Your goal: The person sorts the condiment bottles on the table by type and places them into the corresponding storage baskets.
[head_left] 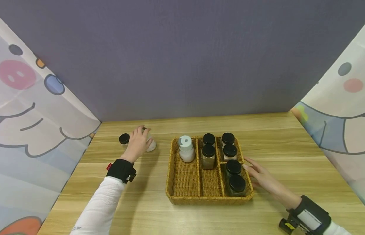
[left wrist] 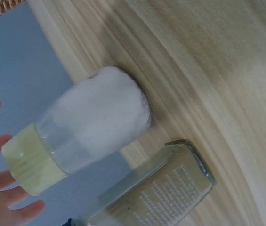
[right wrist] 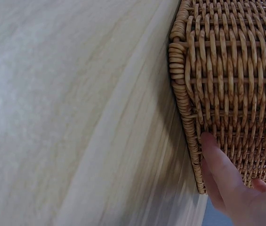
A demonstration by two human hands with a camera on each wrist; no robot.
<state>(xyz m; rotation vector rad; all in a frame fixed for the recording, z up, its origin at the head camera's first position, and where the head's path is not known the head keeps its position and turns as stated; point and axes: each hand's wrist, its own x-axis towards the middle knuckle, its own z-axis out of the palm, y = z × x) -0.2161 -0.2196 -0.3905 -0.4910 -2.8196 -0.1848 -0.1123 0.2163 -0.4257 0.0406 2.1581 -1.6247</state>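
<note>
Left hand [head_left: 138, 141]: fingers spread around white jar [left wrist: 88, 127], not yet gripping (close evenly below the lid).
White jar: left of wicker tray [head_left: 182, 192], beside square jar [left wrist: 158, 193].
Right hand [head_left: 263, 178]: flat, fingers straight against tray's right wall; steady it.

Head view: from above the near edge of the bench [head_left: 288, 137], facing forward and down, far enough to take in the whole wicker tray [head_left: 182, 192] and both hands

Left wrist view: close, tilted, beside a white-filled jar [left wrist: 95, 122] by the far left corner

Right wrist view: very close, low along the bench, against the tray's right wall [right wrist: 227, 94]

Shared with the head view: jar, tray wall, bench
</note>
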